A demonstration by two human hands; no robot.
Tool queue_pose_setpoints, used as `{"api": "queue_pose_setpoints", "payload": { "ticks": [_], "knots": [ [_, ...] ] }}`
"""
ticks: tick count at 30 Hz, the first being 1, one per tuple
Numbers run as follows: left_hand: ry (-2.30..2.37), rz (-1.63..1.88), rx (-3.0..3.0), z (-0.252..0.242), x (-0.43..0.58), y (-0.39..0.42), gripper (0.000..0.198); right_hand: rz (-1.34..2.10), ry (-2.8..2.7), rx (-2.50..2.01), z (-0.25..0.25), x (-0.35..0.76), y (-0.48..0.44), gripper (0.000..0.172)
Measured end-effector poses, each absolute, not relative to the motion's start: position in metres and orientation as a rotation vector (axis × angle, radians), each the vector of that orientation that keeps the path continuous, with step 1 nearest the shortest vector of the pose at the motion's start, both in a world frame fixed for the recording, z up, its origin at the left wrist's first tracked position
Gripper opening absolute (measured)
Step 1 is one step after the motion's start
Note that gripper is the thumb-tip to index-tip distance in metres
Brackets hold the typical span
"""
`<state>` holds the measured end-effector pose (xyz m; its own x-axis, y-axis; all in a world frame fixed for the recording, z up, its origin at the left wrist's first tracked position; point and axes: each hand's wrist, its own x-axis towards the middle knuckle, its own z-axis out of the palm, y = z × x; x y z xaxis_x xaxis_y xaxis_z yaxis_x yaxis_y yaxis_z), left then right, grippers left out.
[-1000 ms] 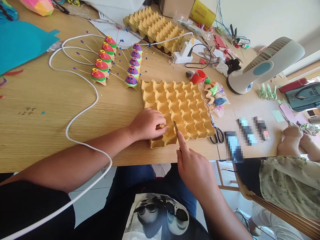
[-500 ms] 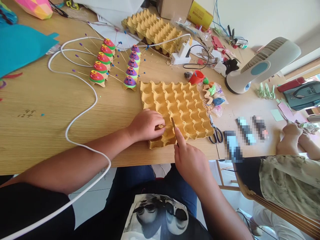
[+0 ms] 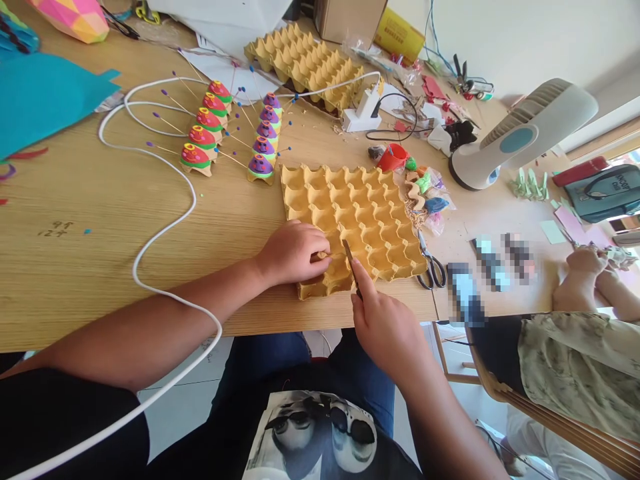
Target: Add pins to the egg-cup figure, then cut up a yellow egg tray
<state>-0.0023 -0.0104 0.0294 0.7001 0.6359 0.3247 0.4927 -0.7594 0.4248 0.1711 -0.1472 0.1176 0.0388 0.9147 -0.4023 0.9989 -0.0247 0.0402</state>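
A yellow-brown egg tray [image 3: 364, 215] lies on the table near its front edge. My left hand [image 3: 296, 252] rests on the tray's lower left part, its fingers curled round a ridge and pressing it. My right hand [image 3: 383, 317] is closed round a thin knife [image 3: 349, 251], index finger stretched along its back. The blade's tip touches the tray near its middle, a little right of my left fingertips. The handle is mostly hidden in my palm.
Painted egg-carton strips, one red and green [image 3: 203, 137], one purple [image 3: 264, 140], stand behind on the left. A white cable [image 3: 165, 230] crosses my left forearm. Scissors [image 3: 431, 267] lie right of the tray. Behind are another tray [image 3: 305, 60] and a fan [image 3: 520, 137]. A person sits at right.
My right hand and the knife have shifted slightly to the right and toward me. My left hand stays on the tray in nearly the same place.
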Motion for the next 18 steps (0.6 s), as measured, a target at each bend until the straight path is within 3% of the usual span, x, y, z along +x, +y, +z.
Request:
{"api": "queue_pose_setpoints", "payload": {
  "ticks": [18],
  "knots": [
    [0.874,0.673,2.586,0.028,-0.001,-0.01,0.023,-0.351,1.898,1.936,0.124,0.171,-0.157,0.068]
  ]
}}
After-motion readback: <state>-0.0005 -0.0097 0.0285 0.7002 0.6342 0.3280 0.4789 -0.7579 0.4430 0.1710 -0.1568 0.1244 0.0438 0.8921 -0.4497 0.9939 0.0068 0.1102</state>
